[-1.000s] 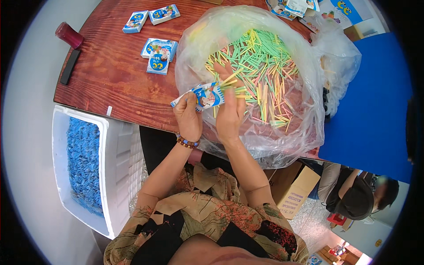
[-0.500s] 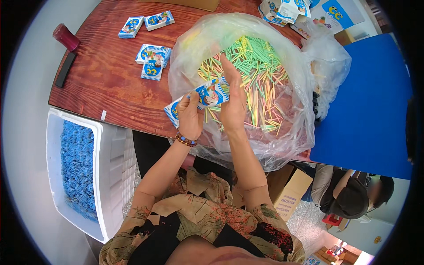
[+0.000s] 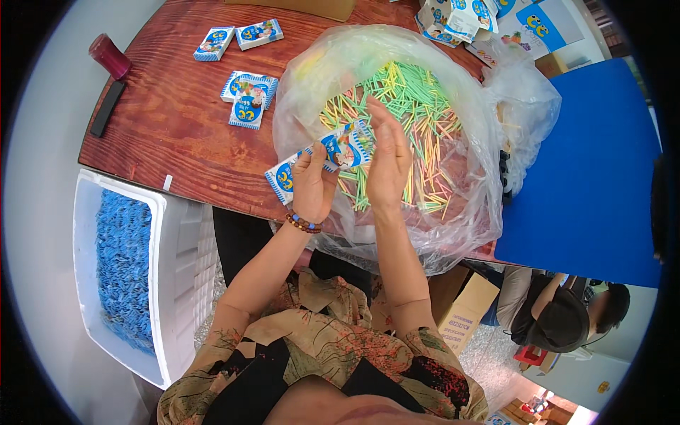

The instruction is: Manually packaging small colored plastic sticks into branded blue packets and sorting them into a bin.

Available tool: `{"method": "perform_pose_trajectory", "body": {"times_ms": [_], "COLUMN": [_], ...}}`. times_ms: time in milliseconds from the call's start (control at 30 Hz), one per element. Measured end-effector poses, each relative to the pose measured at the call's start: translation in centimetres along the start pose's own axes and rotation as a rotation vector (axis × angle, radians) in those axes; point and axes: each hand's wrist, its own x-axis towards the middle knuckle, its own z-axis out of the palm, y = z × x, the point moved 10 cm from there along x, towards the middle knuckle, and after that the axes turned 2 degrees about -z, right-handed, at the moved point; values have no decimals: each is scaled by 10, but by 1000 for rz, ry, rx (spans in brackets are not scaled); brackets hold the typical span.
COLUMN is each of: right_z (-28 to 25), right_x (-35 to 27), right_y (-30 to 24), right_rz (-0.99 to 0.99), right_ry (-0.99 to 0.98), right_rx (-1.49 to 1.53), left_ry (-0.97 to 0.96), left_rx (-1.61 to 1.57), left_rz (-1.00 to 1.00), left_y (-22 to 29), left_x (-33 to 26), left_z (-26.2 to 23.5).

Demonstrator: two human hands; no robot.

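My left hand (image 3: pixel 312 188), with a beaded bracelet at the wrist, grips blue-and-white printed packets (image 3: pixel 347 149) between thumb and fingers. They lie overlapped in a slanting row, one end sticking out to the left of the hand and the other to the right. Beside the right end stands my right hand (image 3: pixel 389 170), fingers stretched upward and holding nothing; whether its palm touches the packets I cannot tell. Just beyond both hands is a large clear plastic bag (image 3: pixel 304 92), opened wide, with many thin green, yellow and pink sticks (image 3: pixel 418 88) inside.
Several similar packets (image 3: pixel 246 113) lie on the reddish wooden table (image 3: pixel 177 134) at left, near a black bar (image 3: pixel 108 110) and a dark red cylinder (image 3: pixel 110 57). A white bin (image 3: pixel 159 283) of blue pieces stands lower left. At right are a blue board (image 3: pixel 581 177) and a seated person (image 3: pixel 559 312).
My right hand has shifted a little to the right, and its fingers have spread slightly. The left hand keeps its hold on the packets, which have moved slightly right.
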Motion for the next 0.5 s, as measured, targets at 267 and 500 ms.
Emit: {"method": "perform_pose_trajectory", "body": {"times_ms": [267,500], "right_z": [3,13], "right_x": [-15,-10], "right_y": [-12,17], "right_rz": [76,354], "right_ry": [-75,-183], "right_rx": [-231,134], "left_ry": [-30,-125], "left_rx": [-94,-52], "left_rz": [-59,-63], "left_y": [10,28], "left_x": [0,-10], "left_z": [5,21]}}
